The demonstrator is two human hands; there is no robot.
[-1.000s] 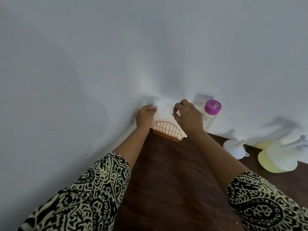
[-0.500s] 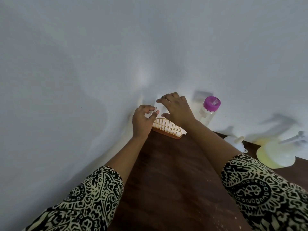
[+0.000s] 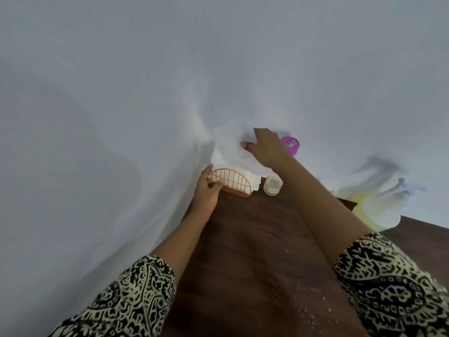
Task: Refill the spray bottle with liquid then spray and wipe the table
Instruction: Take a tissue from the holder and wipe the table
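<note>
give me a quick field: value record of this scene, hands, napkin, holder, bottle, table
left hand: grip shut on the napkin holder, at its left end
right hand: grip shut on a white napkin, lifted above the holder
napkin holder: gold wire arch, at the table's far edge by the wall
bottle: clear, purple cap, partly hidden behind the right arm
table: dark wood, pale specks near the right sleeve
spray bottle: not clearly identifiable

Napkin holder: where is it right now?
Head view: the napkin holder stands at the table's far edge by the wall, left of the clear bottle. The left hand steadies it while the right hand pulls a napkin upward.
</note>
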